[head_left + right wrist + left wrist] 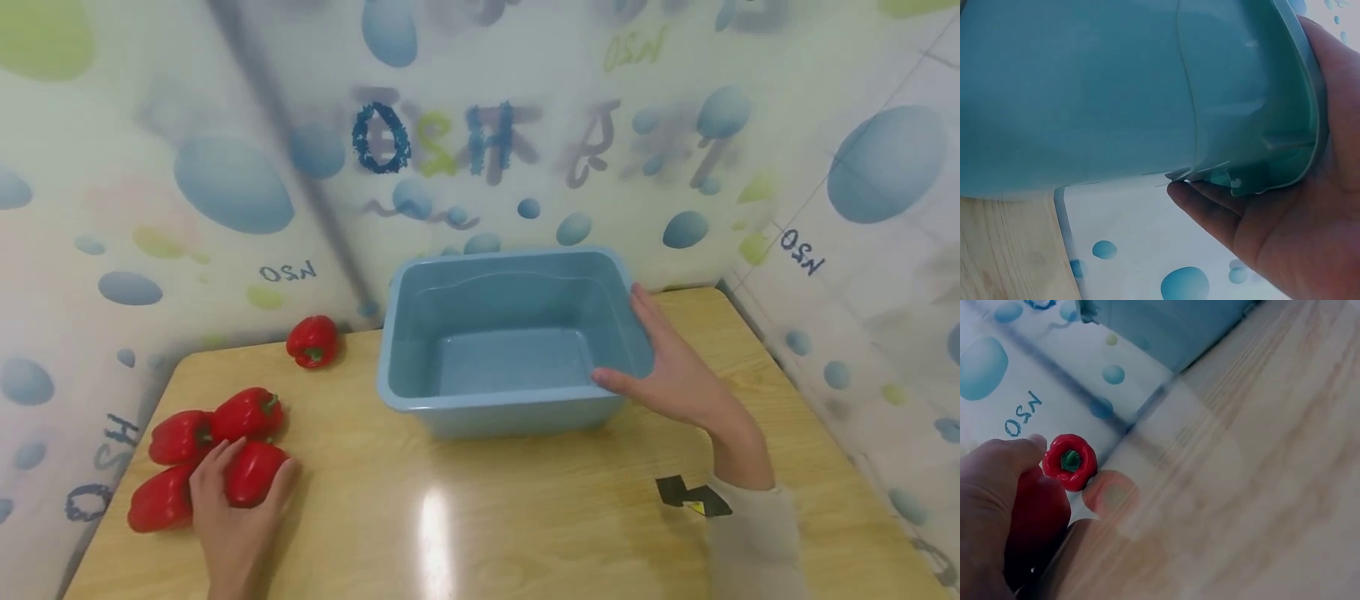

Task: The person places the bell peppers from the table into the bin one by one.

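In the head view, my left hand (231, 518) is at the front left of the table, its fingers and thumb around a red bell pepper (253, 475). That same pepper (1040, 515) shows under the thumb in the left wrist view. Three more red bell peppers lie close by: one left of the hand (161, 500), two behind it. My right hand (686, 379) holds the right end of a blue plastic basin (510, 408), thumb over the front corner of its rim. In the right wrist view, fingers (1210, 212) reach around the basin's outer side, beneath the rim.
Another red bell pepper (312, 341) stands by the table's back edge, left of the basin. A black patch with a yellow mark (693, 497) is near the right sleeve (753, 542). Patterned walls rise behind and beside the wooden table (375, 517).
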A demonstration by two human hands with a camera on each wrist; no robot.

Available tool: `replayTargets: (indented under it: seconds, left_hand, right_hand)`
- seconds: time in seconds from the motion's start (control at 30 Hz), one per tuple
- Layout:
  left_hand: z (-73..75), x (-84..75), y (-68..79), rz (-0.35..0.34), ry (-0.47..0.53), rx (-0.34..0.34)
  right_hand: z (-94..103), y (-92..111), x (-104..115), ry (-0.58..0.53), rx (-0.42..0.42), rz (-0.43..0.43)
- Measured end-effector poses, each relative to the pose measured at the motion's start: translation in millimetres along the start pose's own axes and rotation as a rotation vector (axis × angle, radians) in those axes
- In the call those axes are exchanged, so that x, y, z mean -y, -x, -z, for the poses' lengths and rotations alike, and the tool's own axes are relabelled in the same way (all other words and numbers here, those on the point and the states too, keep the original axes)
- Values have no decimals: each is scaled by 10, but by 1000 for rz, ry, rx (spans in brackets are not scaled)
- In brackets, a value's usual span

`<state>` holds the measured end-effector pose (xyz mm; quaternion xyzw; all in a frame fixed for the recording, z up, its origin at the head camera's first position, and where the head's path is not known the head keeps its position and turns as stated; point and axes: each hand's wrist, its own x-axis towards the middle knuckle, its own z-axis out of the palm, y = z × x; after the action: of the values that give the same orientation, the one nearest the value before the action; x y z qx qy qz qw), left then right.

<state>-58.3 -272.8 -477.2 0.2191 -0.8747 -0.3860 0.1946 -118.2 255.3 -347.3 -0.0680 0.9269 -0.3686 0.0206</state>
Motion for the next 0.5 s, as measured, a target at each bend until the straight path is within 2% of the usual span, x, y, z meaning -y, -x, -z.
replayTargets:
  seconds: [0.2, 0.33, 0.5]
  left_hand:
    - [23, 3, 24, -6, -4, -24]
    - [4, 11, 31, 25, -7, -16]
    - [-32, 33, 9, 16, 11, -10]
  right_hand:
    - [-36, -18, 15, 9, -2, 24]
    - [-27, 0, 1, 6, -1, 36]
    - [-20, 0, -31, 3, -9, 44]
